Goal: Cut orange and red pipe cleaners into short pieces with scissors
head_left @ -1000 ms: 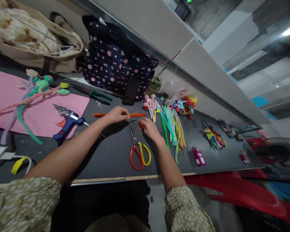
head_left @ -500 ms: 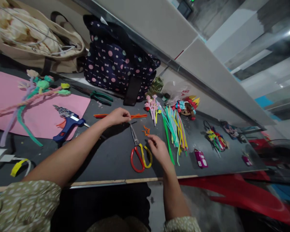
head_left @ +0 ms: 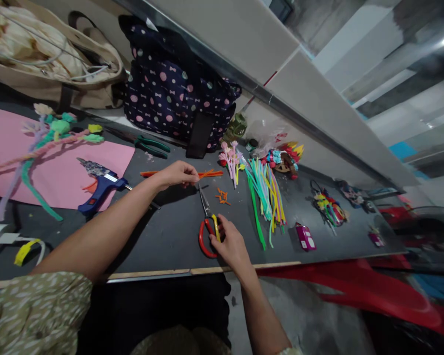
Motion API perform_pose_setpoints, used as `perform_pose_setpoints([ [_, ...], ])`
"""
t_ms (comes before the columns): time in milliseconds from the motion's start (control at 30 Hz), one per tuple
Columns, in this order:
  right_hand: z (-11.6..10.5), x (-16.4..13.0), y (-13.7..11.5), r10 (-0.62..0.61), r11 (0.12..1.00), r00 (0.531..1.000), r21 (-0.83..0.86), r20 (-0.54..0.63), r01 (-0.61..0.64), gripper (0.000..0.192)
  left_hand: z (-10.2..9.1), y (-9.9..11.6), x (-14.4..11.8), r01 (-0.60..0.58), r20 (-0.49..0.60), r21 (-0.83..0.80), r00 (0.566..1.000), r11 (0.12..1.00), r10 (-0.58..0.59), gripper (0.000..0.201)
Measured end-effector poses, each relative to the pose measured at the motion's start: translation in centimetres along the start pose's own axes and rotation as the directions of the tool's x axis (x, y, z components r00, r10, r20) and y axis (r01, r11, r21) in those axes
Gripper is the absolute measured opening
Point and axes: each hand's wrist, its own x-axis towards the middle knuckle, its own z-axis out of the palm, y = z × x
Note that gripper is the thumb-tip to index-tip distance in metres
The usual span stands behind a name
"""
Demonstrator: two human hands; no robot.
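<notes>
The right hand (head_left: 232,245) has its grip closed on the red and yellow handles of the one pair of scissors (head_left: 208,220), whose blades run straight away from it up the tabletop (head_left: 170,236) toward the left hand (head_left: 177,173). That hand's grip is pinched on one long orange pipe cleaner (head_left: 181,173) lying crosswise beyond the blade tips, with several orange snippets (head_left: 222,196) just right of the blades.

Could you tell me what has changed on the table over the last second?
The right hand left the small orange bits, drew back toward the table edge and closed on the handles of the scissors. The left hand still pinches the orange pipe cleaner; the glue gun has not moved.
</notes>
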Motion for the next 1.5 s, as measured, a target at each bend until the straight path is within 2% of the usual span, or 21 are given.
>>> perform_pose_setpoints([
  [67,-0.5,0.4,0.3,0.1,0.967,0.995,0.235,0.003,-0.098,0.057,-0.1,0.2,-0.1,-0.002,-0.005,-0.013,1.0,1.0,0.002,0.022],
  [100,-0.9,0.4,0.4,0.159,0.915,0.987,0.371,0.034,-0.161,0.055,-0.1,0.2,-0.1,-0.005,-0.011,-0.02,1.0,1.0,0.005,0.022],
  [200,-1.9,-0.2,0.4,0.274,0.656,0.943,0.681,0.188,-0.326,0.053,-0.1,0.4,-0.1,-0.009,-0.033,-0.033,0.999,0.999,0.008,0.019],
  [300,-2.6,-1.2,-0.1,0.232,0.441,0.935,0.828,0.267,-0.346,0.047,-0.1,0.3,-0.1,-0.006,-0.016,-0.036,1.0,0.999,0.005,0.017],
  [367,-2.7,-1.5,-0.5,0.168,0.364,0.94,0.867,0.297,-0.339,0.046,0.0,0.1,0.0,0.002,0.016,-0.03,1.0,1.0,-0.002,0.017],
  [400,-2.7,-1.6,-0.7,0.149,0.353,0.938,0.869,0.312,-0.345,0.046,0.0,0.1,0.0,0.009,0.03,-0.026,1.0,1.0,-0.008,0.017],
  [500,-2.9,-1.3,-0.8,0.152,0.396,0.928,0.839,0.341,-0.373,0.046,0.1,0.0,0.0,0.037,0.075,-0.006,0.997,0.999,-0.037,0.017],
  [600,-3.5,-1.1,-0.7,0.15,0.461,0.938,0.817,0.312,-0.346,0.045,0.2,-0.1,0.0,0.074,0.134,0.027,0.988,0.997,-0.077,0.018],
  [700,-4.3,-1.1,-0.7,0.087,0.506,0.96,0.818,0.267,-0.273,0.047,0.4,-0.3,0.1,0.079,0.184,0.051,0.979,0.996,-0.087,0.019],
  [833,-4.7,-1.1,-0.8,0.015,0.516,0.965,0.825,0.261,-0.231,0.055,0.5,-0.5,0.1,0.074,0.221,0.052,0.972,0.996,-0.084,0.018],
  [1000,-4.3,-0.5,-0.4,0.086,0.535,0.937,0.778,0.339,-0.331,0.032,0.6,0.0,-0.2,0.076,0.254,0.052,0.963,0.996,-0.087,0.02],
  [1167,-3.3,-0.1,-0.7,0.157,0.594,0.929,0.72,0.335,-0.36,0.036,0.6,-0.1,-0.1,0.073,0.288,0.068,0.953,0.995,-0.089,0.021],
  [1500,-2.4,0.5,-1.2,0.168,0.584,0.919,0.716,0.356,-0.384,0.041,1.5,0.1,-0.1,0.108,0.326,0.083,0.937,0.991,-0.129,0.02],
])
